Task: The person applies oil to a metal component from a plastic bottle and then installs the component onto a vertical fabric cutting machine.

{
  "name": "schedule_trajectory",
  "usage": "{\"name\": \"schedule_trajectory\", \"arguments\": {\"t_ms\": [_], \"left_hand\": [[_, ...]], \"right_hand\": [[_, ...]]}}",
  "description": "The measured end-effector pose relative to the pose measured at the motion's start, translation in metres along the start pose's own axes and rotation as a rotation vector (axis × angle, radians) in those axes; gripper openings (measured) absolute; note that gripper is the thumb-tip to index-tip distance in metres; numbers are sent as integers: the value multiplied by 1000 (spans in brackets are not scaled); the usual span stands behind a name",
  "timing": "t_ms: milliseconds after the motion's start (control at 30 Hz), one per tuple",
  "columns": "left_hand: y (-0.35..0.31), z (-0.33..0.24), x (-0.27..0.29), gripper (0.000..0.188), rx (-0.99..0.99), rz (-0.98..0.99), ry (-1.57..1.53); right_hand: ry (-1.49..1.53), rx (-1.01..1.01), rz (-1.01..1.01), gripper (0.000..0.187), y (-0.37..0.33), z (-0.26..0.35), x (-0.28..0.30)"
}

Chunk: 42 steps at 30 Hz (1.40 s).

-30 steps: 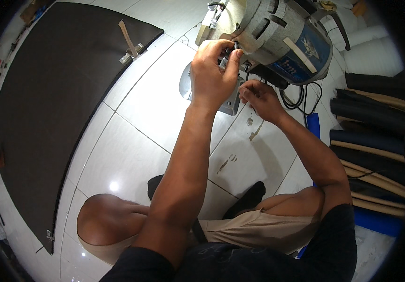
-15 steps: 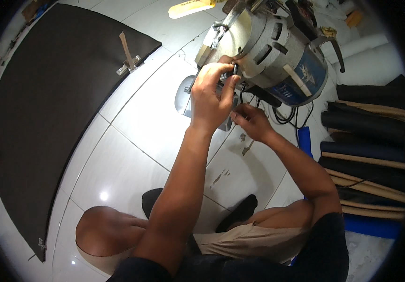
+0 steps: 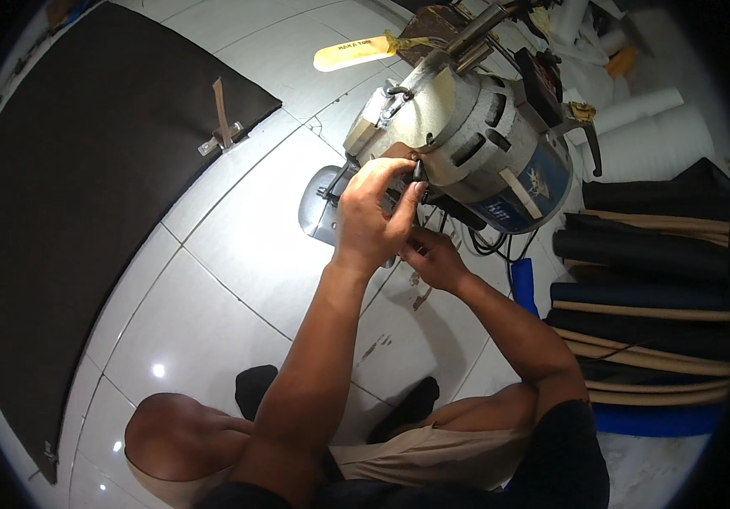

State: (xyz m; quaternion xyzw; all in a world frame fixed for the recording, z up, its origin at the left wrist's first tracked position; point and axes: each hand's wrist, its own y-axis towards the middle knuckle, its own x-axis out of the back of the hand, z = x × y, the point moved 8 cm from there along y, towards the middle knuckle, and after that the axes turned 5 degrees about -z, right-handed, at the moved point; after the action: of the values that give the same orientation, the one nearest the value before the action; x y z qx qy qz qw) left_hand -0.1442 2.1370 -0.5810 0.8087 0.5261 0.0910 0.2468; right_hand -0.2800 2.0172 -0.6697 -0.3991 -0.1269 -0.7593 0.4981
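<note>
Motor machine (image 3: 488,140) is standing on the white tiled floor (image 3: 212,314), just beyond my fingers, its rounded grey body showing a blue label (image 3: 543,174). My left hand (image 3: 372,222) is reaching up to the near side of the machine, thumb and forefinger pinching a small black knob (image 3: 419,170) there. My right hand (image 3: 440,261) is hovering lower at the machine's near side, just beside the left; its fingers are bending, but their tips are partly hiding behind my other hand, so I cannot tell whether they are gripping anything. A grey rounded plate (image 3: 317,204) is showing at the machine's lower left, and a yellow handle (image 3: 355,54) is sticking out beyond the machine's far left. Well to the left of the machine, a large dark sheet (image 3: 111,187) is spreading over the floor, a metal clip (image 3: 222,140) sitting on its edge. To the machine's right, white rolls (image 3: 657,140) are lying near, and dark rolls (image 3: 636,250) are lying nearer to me.
</note>
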Motion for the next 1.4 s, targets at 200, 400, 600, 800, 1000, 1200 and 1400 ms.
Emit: {"name": "schedule_trajectory", "arguments": {"t_ms": [200,400,600,800,1000,1200,1400], "left_hand": [[0,-1,0,23,59,1,-50],[4,-5,3,20,7,-45,-21],[7,-11,2,19,-8,3,9],[7,-12,5,21,-63,-9,28],[2,-6,5,21,-64,-2,55],[4,-7,4,22,-91,2,38],[4,-5,5,22,-31,22,41]], "right_hand": [[-60,-3,-30,31,0,7,21],[-21,25,-200,29,-2,-7,47],[0,99,-249,30,0,-16,64],[-416,181,-403,21,-8,2,80],[-719,514,-583,41,-13,15,84],[-514,337,-376,50,13,-6,80],[-658,472,-421,51,15,25,75]]}}
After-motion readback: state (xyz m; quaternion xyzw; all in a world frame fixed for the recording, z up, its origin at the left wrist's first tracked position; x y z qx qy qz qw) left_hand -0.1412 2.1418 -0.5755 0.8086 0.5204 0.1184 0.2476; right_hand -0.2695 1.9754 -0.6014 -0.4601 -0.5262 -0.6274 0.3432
